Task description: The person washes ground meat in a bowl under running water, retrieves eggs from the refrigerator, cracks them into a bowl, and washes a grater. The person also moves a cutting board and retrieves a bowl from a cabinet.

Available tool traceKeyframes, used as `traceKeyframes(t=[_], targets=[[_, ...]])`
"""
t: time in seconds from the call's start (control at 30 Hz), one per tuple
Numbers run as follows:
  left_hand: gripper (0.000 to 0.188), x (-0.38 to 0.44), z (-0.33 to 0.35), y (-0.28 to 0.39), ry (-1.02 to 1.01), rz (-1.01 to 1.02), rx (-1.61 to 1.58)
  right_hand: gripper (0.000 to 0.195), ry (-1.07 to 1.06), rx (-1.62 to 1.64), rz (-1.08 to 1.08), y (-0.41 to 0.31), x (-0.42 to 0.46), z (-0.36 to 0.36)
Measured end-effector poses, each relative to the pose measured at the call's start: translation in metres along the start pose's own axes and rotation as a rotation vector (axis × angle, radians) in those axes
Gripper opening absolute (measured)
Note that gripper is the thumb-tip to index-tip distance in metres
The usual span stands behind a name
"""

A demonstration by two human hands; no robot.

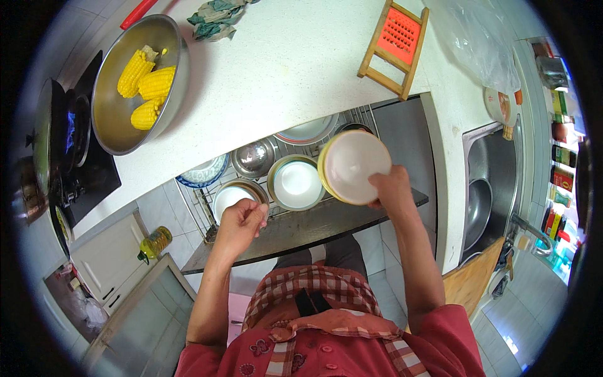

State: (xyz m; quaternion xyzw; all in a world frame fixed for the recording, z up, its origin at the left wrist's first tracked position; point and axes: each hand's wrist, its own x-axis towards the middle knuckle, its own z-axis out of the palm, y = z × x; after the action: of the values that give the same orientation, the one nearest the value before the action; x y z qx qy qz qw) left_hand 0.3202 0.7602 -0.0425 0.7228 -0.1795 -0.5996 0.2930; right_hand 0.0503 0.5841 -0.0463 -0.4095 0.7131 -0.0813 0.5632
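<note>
My right hand (393, 188) grips the rim of a bowl (355, 165) that is pale inside with a yellow rim, held over the right part of a pulled-out wire dish rack (188, 202). My left hand (240, 224), fingers drawn together, is over the front edge of a white bowl (228, 200) at the rack's left; whether it touches the bowl cannot be told. Between the hands stands another stack of bowls (297, 184). Behind are a shiny metal bowl (254, 158), a blue-rimmed dish (205, 172) and plates (308, 129) partly under the counter.
On the white countertop (273, 66) are a steel bowl (176, 103) of corn pieces (156, 82), a wood-framed grater (399, 35) and a crumpled cloth (216, 19). A lit gas stove (94, 174) is at left, a sink (490, 155) at right. An oil bottle (158, 240) stands lower left.
</note>
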Motion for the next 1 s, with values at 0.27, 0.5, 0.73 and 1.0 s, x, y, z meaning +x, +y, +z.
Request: traceKeyframes(t=[0.27,0.5,0.73,1.0], targets=[[0.024,-0.03,0.0,-0.021,-0.023,-0.089,-0.04,0.024,0.02,0.035,-0.222,-0.099,-0.072,-0.03],[0.023,-0.04,0.011,-0.034,-0.091,-0.052,-0.042,0.03,-0.041,-0.036,-0.524,-0.18,-0.001,0.011],[0.022,-0.054,0.008,-0.041,-0.052,-0.095,-0.032,0.032,-0.073,-0.165,-0.483,-0.199,0.043,0.039],[0.023,-0.069,0.009,-0.045,-0.099,-0.095,-0.046,0.048,-0.187,-0.169,-0.297,-0.204,0.001,0.02]])
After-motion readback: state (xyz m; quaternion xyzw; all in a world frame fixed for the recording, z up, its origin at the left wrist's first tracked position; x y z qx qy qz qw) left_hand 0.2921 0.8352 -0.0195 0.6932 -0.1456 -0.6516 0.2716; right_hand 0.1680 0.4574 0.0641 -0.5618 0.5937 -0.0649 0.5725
